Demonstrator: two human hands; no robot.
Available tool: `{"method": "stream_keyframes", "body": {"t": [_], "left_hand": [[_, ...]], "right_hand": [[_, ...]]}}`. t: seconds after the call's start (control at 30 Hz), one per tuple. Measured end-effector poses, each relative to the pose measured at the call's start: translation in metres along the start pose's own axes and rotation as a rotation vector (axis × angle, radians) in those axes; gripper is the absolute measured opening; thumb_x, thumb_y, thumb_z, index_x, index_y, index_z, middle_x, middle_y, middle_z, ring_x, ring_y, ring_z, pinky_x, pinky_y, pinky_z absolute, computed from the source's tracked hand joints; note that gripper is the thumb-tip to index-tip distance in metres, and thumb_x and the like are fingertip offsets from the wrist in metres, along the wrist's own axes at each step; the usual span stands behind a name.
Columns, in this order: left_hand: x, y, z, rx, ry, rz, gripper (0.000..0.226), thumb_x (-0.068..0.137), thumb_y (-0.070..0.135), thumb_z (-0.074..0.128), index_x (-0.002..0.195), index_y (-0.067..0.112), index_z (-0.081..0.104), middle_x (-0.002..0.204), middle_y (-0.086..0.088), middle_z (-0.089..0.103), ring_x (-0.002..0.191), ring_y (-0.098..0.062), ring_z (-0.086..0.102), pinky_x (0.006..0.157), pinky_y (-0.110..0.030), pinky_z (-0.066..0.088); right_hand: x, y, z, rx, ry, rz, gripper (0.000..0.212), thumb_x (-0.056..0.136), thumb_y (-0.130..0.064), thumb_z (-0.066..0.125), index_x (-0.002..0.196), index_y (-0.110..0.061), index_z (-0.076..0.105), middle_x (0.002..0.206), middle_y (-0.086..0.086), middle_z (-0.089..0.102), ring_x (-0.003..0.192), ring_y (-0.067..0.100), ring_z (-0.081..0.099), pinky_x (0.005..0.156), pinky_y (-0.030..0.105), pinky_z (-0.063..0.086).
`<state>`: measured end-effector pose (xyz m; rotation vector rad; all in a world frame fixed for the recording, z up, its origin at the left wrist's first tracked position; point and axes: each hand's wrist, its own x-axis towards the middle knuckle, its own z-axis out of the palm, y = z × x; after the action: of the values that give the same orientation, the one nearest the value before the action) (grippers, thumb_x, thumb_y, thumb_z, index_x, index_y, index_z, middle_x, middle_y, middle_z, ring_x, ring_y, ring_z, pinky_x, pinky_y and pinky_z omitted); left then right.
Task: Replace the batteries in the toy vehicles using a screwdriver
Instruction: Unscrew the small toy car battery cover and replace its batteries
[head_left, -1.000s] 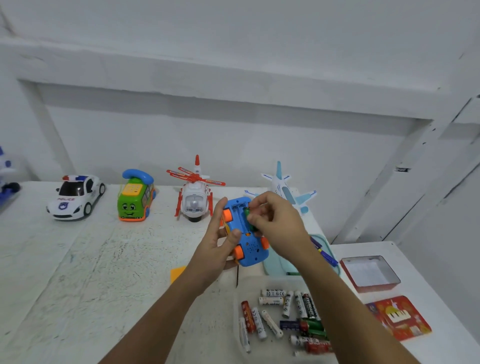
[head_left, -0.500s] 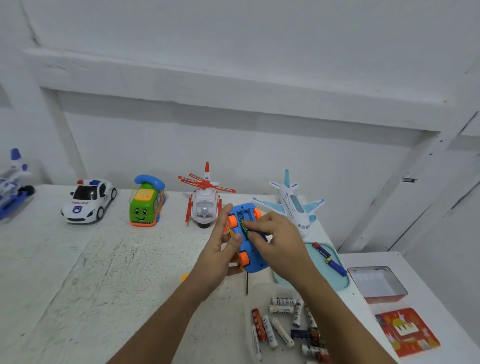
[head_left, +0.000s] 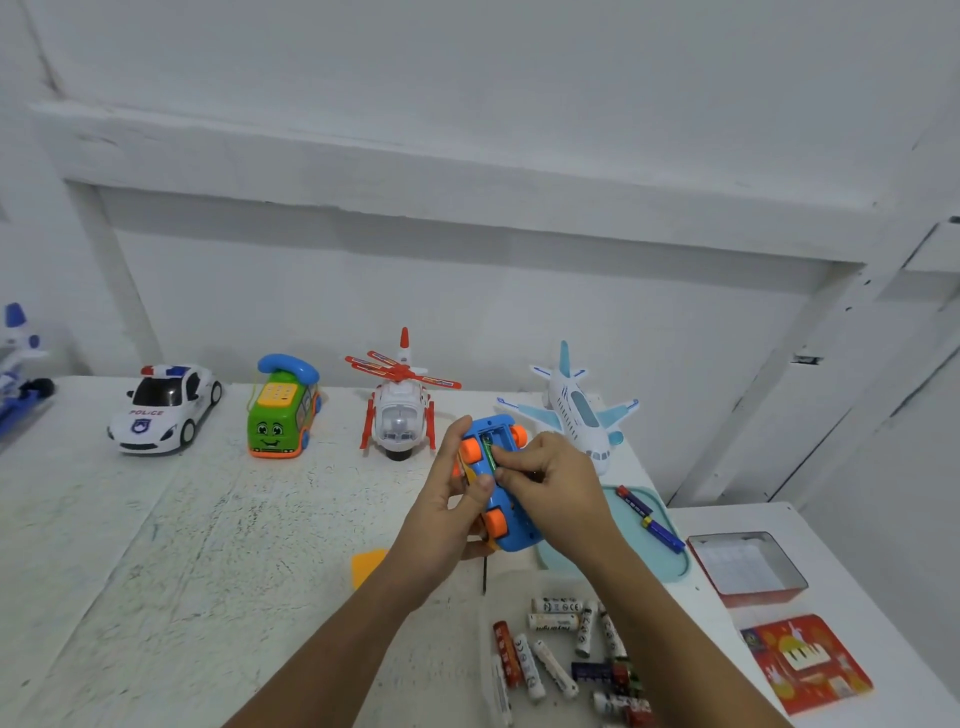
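Observation:
I hold a blue toy car (head_left: 503, 501) with orange wheels upside down above the table. My left hand (head_left: 447, 512) grips its left side, thumb on the underside. My right hand (head_left: 553, 488) pinches a green battery (head_left: 488, 452) that lies in the open battery compartment. Several loose batteries (head_left: 563, 654) lie on a clear tray near the front edge. A blue screwdriver (head_left: 649, 517) rests on a teal tray (head_left: 680, 564) to the right. An orange battery cover (head_left: 366, 566) lies on the table below my left wrist.
Along the back stand a police car (head_left: 163, 408), a green phone bus (head_left: 283, 408), a red-white helicopter (head_left: 400, 408) and a white-blue plane (head_left: 576, 410). A red tin (head_left: 748, 569) and its printed lid (head_left: 808, 662) sit at the right. Another blue toy (head_left: 21, 364) is at the far left.
The blue car and both hands have shifted a little lower and right. My right fingers have moved the green battery down into the compartment.

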<state>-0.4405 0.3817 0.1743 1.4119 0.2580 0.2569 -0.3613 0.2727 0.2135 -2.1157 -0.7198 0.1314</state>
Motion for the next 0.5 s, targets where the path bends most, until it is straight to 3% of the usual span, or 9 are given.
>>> {"method": "stream_keyframes", "body": {"t": [0.13,0.3,0.43,0.5], "left_hand": [[0.002,-0.003,0.004,0.009,0.0,-0.005,0.049,0.094,0.038,0.051,0.126,0.068,0.029,0.126,0.0,0.062,0.093,-0.017,0.072,0.066,-0.03,0.058],[0.006,-0.005,0.007,0.025,0.013,-0.023,0.047,0.099,0.035,0.047,0.123,0.071,0.029,0.122,0.0,0.064,0.092,-0.02,0.073,0.073,-0.038,0.061],[0.009,-0.004,0.01,0.034,0.009,-0.023,0.047,0.101,0.033,0.043,0.127,0.068,0.025,0.121,0.007,0.063,0.092,-0.017,0.073,0.067,-0.031,0.06],[0.011,-0.006,0.011,0.036,0.007,-0.03,0.047,0.102,0.032,0.042,0.13,0.066,0.023,0.123,0.009,0.062,0.093,-0.016,0.072,0.066,-0.03,0.06]], "right_hand": [[0.0,0.006,-0.006,0.003,-0.033,-0.004,0.021,0.093,-0.018,0.063,0.111,-0.017,0.073,0.081,-0.008,0.048,0.076,0.004,0.051,0.063,0.008,0.042],[0.005,0.022,-0.028,0.475,-0.137,0.162,0.022,0.087,0.001,0.066,0.098,-0.016,0.075,0.104,0.01,0.068,0.089,0.014,0.069,0.072,0.025,0.058],[0.007,0.04,-0.046,0.621,-0.18,0.169,0.031,0.087,0.012,0.06,0.094,-0.014,0.075,0.087,0.008,0.069,0.077,0.015,0.069,0.069,0.023,0.056],[0.008,0.052,-0.055,0.57,-0.2,0.207,0.029,0.086,0.013,0.061,0.094,-0.012,0.074,0.086,0.007,0.067,0.078,0.018,0.066,0.075,0.027,0.058]]}}
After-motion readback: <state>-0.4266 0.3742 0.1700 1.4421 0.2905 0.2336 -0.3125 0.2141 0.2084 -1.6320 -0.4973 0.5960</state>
